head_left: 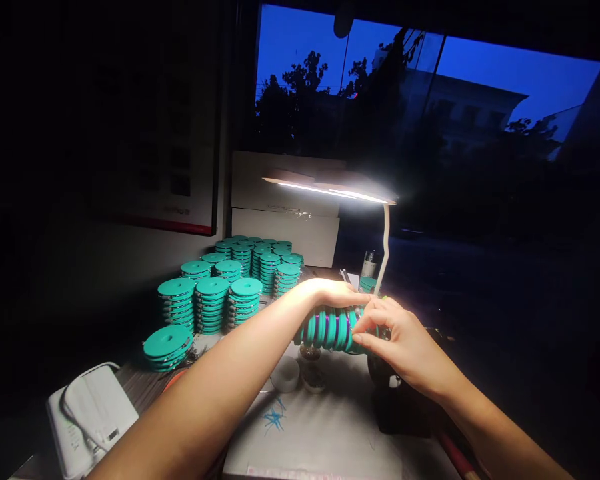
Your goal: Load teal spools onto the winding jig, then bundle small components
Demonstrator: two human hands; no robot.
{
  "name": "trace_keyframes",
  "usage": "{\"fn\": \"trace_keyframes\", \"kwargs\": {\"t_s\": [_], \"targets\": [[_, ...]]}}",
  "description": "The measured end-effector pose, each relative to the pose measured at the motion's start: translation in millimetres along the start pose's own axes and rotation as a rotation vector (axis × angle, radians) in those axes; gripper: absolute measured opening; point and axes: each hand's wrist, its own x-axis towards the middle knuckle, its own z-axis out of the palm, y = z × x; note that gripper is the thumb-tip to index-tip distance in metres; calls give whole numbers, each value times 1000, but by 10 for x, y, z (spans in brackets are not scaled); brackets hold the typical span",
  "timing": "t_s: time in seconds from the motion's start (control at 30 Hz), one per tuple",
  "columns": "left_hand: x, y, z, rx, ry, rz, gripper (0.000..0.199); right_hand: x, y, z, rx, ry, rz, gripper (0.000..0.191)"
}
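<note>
A row of teal spools lies on its side, with dark purple line wound between the discs. My left hand reaches across the top of this row, its fingers stretched out to the right and their tips partly hidden by my right hand. At the row's right end, my right hand has thumb and forefinger pinched together against the spools. Whatever is between those fingertips is too small to make out. The right end of the row is hidden behind my right hand, near a dark object.
Several stacks of teal spools stand at the left, one low stack nearer. A lit desk lamp rises behind my hands. A white roll and small dishes sit below the row. A white device with a cable lies front left.
</note>
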Motion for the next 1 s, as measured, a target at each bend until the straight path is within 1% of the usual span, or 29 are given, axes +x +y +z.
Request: {"fn": "trace_keyframes", "kwargs": {"t_s": [0.1, 0.17, 0.2, 0.27, 0.3, 0.33, 0.37, 0.4, 0.47, 0.57, 0.63, 0.73, 0.83, 1.0], "targets": [[-1, -8, 6, -9, 4, -1, 59, 9, -16, -6, -47, 36, -8, 13], [-26, -3, 6, -23, 7, 0, 61, -62, -52, 37, -108, 111, -47, 13], [-45, 4, 5, -32, 11, -1, 63, -126, -72, 90, -155, 168, -88, 13], [-86, 24, 0, -49, 14, -6, 69, -285, -95, 270, -278, 269, -180, 14], [-105, 38, -2, -55, 13, -11, 71, -361, -89, 391, -324, 216, -220, 18], [-121, 54, -3, -58, 11, -16, 72, -422, -67, 521, -372, 109, -198, 23], [-133, 70, -2, -58, 9, -23, 74, -459, -31, 650, -440, -76, -136, 24], [-143, 87, 1, -56, 9, -29, 75, -469, 20, 769, -453, -150, -100, 21], [-157, 113, 14, -51, 20, -39, 78, -418, 145, 953, -471, -206, -31, 24], [-177, 130, 38, -60, 41, -39, 81, -276, 314, 1108, -495, -254, 40, 18], [-193, 130, 49, -71, 48, -34, 79, -218, 376, 1179, -521, -290, 70, 14], [-209, 124, 53, -82, 55, -32, 78, -209, 405, 1286, -574, -324, 110, 17], [-213, 121, 48, -93, 59, -28, 77, -230, 405, 1370, -616, -326, 134, 18], [-213, 125, 39, -98, 56, -23, 75, -241, 425, 1382, -611, -298, 132, 20]]}}
